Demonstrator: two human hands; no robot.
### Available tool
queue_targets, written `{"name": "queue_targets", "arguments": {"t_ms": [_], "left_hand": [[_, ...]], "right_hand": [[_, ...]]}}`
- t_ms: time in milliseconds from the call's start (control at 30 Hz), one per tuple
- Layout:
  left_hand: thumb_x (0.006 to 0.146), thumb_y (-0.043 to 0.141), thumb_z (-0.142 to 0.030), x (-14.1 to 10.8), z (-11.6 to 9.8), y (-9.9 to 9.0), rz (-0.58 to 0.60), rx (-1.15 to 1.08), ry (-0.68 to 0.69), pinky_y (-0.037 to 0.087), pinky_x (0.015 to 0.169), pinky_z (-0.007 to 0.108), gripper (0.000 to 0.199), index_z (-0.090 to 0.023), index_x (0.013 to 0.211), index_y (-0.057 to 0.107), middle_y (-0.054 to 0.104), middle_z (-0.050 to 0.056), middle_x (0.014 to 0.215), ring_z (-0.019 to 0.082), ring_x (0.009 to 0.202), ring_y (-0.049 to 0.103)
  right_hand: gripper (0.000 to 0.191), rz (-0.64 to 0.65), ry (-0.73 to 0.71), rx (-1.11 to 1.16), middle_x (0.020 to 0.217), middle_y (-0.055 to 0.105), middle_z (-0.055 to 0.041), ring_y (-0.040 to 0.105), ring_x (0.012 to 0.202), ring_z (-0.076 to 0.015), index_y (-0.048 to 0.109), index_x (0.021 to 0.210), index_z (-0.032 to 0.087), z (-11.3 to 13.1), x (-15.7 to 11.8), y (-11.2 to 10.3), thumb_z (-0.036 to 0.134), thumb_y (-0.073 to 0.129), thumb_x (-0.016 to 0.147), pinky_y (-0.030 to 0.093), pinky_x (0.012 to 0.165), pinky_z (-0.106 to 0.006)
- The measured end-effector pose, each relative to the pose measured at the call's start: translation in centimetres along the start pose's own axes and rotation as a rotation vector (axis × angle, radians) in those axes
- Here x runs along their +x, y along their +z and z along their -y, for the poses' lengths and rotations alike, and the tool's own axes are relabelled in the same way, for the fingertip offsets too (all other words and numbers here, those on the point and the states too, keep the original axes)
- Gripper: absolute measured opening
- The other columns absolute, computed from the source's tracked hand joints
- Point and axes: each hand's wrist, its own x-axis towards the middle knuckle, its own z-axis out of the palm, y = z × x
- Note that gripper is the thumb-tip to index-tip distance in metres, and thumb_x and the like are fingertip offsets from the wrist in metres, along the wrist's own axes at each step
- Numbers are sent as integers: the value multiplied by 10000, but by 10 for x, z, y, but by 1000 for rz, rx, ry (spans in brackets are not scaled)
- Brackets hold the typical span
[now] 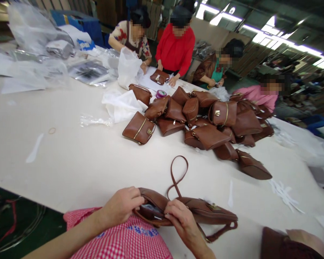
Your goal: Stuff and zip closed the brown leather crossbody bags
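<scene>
A brown leather bag (210, 210) lies at the table's near edge, its opening spread and something pale and shiny showing inside. My left hand (124, 203) pinches the bag's left end at the opening. On the opening's right side, my right hand (179, 216) grips the rim with bent fingers. The bag's thin strap (187, 165) loops up onto the table behind it. A shorter brown loop hangs at its lower right. Below my hands is a red checked apron (118, 237).
Many brown bags are piled (213, 136) across the table (70, 144); one bag (139, 128) lies at the pile's left. White wrapping (121, 106) and plastic (32, 72) lie further left. White strips (284, 194) lie right. Several people stand behind; another person's arm (310, 242) shows lower right.
</scene>
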Motion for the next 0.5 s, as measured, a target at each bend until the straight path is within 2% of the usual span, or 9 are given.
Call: {"name": "queue_targets", "arguments": {"t_ms": [133, 200, 267, 367, 500], "left_hand": [[847, 447, -101, 3, -9, -10, 100, 7, 45, 444, 679, 271, 187, -207, 859, 602, 658, 29, 822, 174, 762, 575], [831, 424, -80, 6, -10, -11, 83, -120, 33, 470, 753, 272, 260, -219, 902, 631, 702, 26, 879, 171, 822, 614], [785, 406, -49, 9, -9, -9, 71, -274, 9, 477, 827, 269, 348, -240, 932, 657, 735, 6, 934, 160, 880, 641], [729, 399, -50, 12, -7, -1, 23, -398, -93, 484, 818, 263, 386, -244, 896, 688, 755, -11, 903, 148, 848, 658], [744, 430, -103, 13, -7, 11, -92, -636, -256, 491, 721, 249, 306, -205, 850, 699, 732, -6, 785, 135, 733, 638]], "right_hand": [[200, -54, -45, -67, 959, 632, -48, 602, 865, -181, 612, 937, 244, 12, 4, 12, 141, 440, 927, 499, 751, -308], [260, -77, -96, -61, 1013, 620, -60, 597, 912, -192, 626, 946, 246, 18, 7, 15, 93, 422, 896, 504, 771, -326], [282, -95, -88, 19, 993, 612, -62, 596, 917, -189, 629, 939, 235, 24, 11, 16, 61, 423, 858, 514, 778, -322], [276, -111, 4, 112, 937, 601, -56, 600, 872, -168, 632, 916, 215, 31, 18, 15, 45, 430, 837, 528, 766, -288], [325, -50, -25, 4, 1044, 599, -73, 590, 939, -179, 645, 1036, 229, 38, 30, 12, 62, 417, 876, 527, 806, -304]]}}
